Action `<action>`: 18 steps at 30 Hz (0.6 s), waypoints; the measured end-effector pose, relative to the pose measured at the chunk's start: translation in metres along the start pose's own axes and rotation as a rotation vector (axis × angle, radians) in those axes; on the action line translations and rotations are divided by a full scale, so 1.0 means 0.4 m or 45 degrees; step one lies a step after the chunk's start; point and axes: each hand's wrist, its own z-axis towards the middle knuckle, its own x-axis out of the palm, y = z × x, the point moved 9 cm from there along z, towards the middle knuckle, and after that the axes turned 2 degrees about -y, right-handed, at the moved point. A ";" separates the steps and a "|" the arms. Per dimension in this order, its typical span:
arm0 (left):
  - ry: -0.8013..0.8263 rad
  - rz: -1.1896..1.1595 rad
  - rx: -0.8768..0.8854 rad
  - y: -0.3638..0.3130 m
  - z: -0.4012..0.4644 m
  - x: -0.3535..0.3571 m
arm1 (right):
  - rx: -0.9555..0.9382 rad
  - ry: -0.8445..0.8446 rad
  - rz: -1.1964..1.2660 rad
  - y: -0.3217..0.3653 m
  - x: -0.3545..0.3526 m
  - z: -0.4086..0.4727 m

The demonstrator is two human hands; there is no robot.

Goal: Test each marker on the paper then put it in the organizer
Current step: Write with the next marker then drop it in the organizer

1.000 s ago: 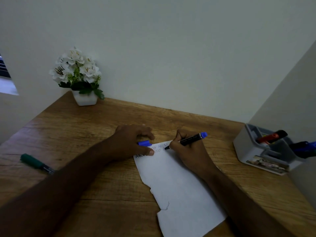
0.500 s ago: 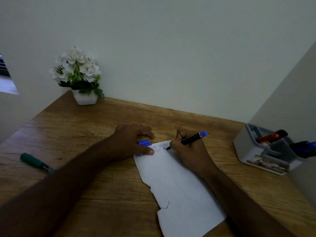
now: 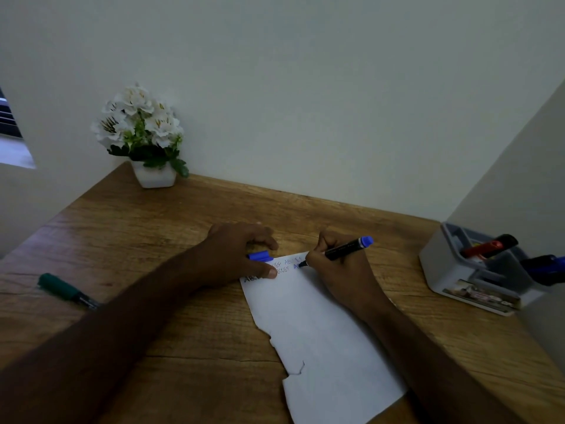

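A torn white paper (image 3: 318,335) lies on the wooden desk (image 3: 146,228), with lines of letters at its top edge. My right hand (image 3: 339,270) grips a black marker with a blue end (image 3: 347,248), its tip touching the paper. My left hand (image 3: 235,255) holds the blue cap (image 3: 260,256) and its thumb presses the paper's top left corner. A grey organizer (image 3: 443,264) stands at the right with a red marker (image 3: 489,245) and a blue marker (image 3: 544,264) in it. A green marker (image 3: 65,290) lies on the desk at the left.
A white pot of white flowers (image 3: 143,139) stands at the desk's back left corner. Walls close the desk at the back and on the right, just behind the organizer. A window edge shows at far left.
The marker tip has crept slightly right along the second line of writing. My left hand and the cap have stayed put.
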 end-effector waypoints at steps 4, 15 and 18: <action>0.011 0.022 -0.010 -0.001 0.000 0.001 | 0.014 0.018 -0.021 -0.002 0.005 0.001; 0.020 0.005 -0.034 -0.005 -0.004 0.001 | -0.015 -0.074 0.025 0.014 -0.010 -0.005; 0.017 -0.003 -0.033 -0.003 -0.004 0.001 | 0.007 -0.079 -0.009 0.002 -0.012 -0.002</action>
